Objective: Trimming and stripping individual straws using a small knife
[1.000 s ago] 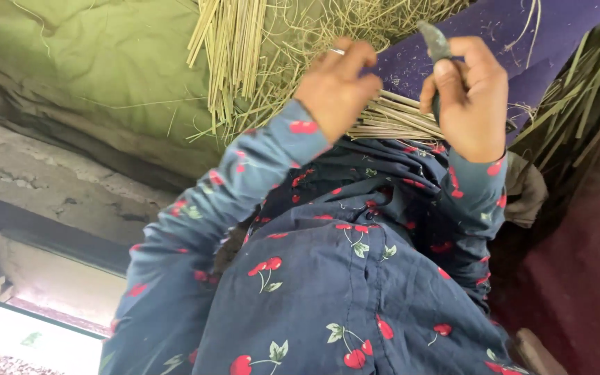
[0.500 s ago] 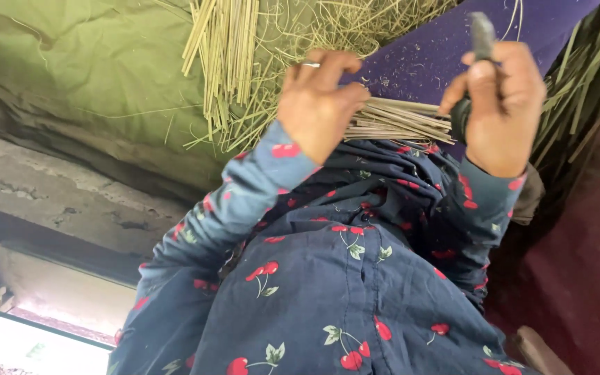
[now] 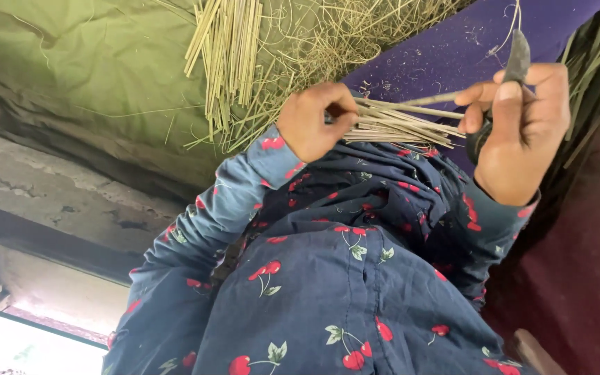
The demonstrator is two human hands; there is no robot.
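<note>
Two hands are busy over my lap. My left hand point(image 3: 316, 125) is curled shut around one end of a thin bundle of pale dry split sticks point(image 3: 397, 123), thumb and fingers pinching them together just above my dark blue cherry-print shirt point(image 3: 328, 278). The bundle runs across toward my right hand point(image 3: 522, 132), which is closed around the dark handle of a small knife with a dull grey blade point(image 3: 517, 59); the blade stands up past my fingers, and my forefinger and thumb also touch the tip of one stick that juts out from the bundle.

Beyond my hands lies a purple cloth point(image 3: 446, 55) dusted with fine shavings, and next to it an olive green tarpaulin point(image 3: 71, 76) carrying a loose heap of straw-coloured sticks and wiry fibres point(image 3: 244, 62). More long green-brown stalks point(image 3: 598, 76) lean at the right edge.

Risks as I judge them: the blade sits close to my own fingertips, so a slip along a smooth stick could nick the thumb or forefinger. The bundle is held at one end only, so a loose pinch could let the sticks fan out and drop into my lap. A thin stick could also snap if the knife bites too deep or at too steep an angle.
</note>
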